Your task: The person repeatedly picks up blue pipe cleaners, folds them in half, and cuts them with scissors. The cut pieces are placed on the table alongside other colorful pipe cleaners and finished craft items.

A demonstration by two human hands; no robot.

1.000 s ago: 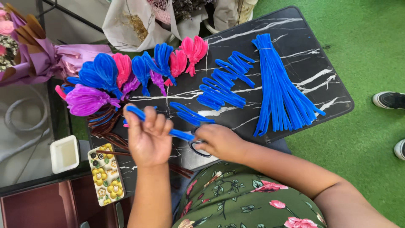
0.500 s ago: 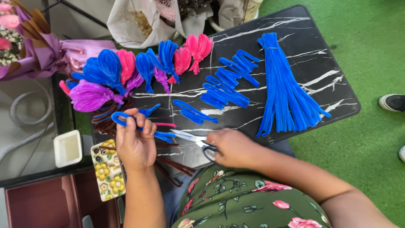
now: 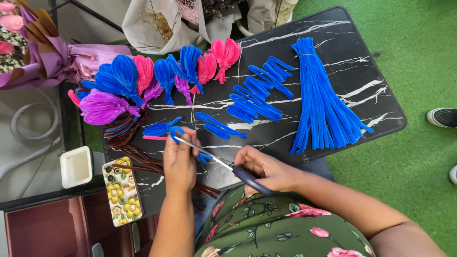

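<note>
My left hand (image 3: 180, 161) pinches a bent blue pipe cleaner (image 3: 177, 132) over the near edge of a black marble-patterned board (image 3: 352, 81). My right hand (image 3: 266, 169) grips scissors (image 3: 223, 164) with dark blue handles, and the blades point left at the pipe cleaner by my left fingers. A pink pipe cleaner piece (image 3: 154, 138) lies just left of my left hand. Folded blue loops (image 3: 257, 93) lie in the middle of the board. A bundle of straight blue pipe cleaners (image 3: 321, 100) lies at the right.
Finished blue, pink and purple pipe-cleaner flowers (image 3: 143, 78) crowd the board's far left. Brown pipe cleaners (image 3: 138, 157) lie under my left wrist. A phone in a flowered case (image 3: 121, 190) and a small white tray (image 3: 76, 166) sit at the left. Green turf (image 3: 419, 62) surrounds the board; a shoe (image 3: 442, 116) is at the right.
My left hand moved nearer and turned the blue pipe cleaner. The scissors in my right hand swung up so the blades reach the piece at my left fingers.
</note>
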